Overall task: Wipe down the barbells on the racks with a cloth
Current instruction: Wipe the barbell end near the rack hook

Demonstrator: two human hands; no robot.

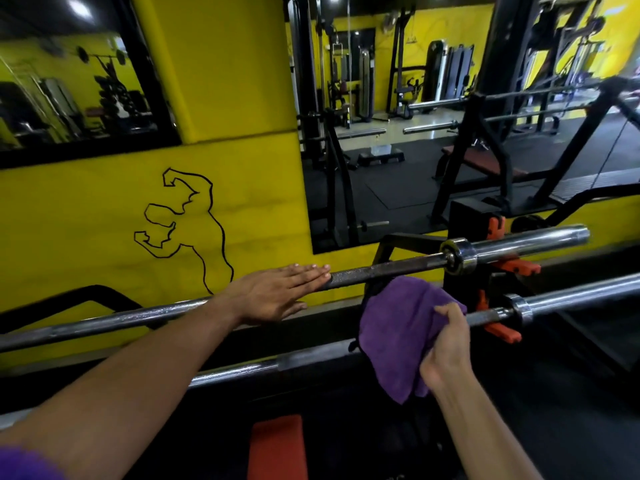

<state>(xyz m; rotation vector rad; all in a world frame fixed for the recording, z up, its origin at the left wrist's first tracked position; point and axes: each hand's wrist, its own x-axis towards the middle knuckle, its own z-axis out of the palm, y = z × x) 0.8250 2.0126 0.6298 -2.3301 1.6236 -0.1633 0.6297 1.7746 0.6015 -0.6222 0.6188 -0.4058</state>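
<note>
Wiping racked barbells
Left hand [277, 292], flat and open, steadies the upper barbell [388, 270]; right hand [446, 344] pinches the purple cloth [398, 327] at 4 o'clock—best wrap it fully round the shaft.

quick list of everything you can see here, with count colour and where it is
barbells: two, chrome with dark knurled shafts, lying across the rack, one behind the other
purple cloth: one, hanging over the nearer barbell, right of centre
rack hooks: several, orange, on the black upright at right
bench pad: one, red, bottom centre
yellow wall: one, with a black muscle-figure outline, left
mirrors: two, black-framed, upper left and upper right, reflecting gym machines
left hand: open, flat on the farther barbell
right hand: gripping the purple cloth
</note>
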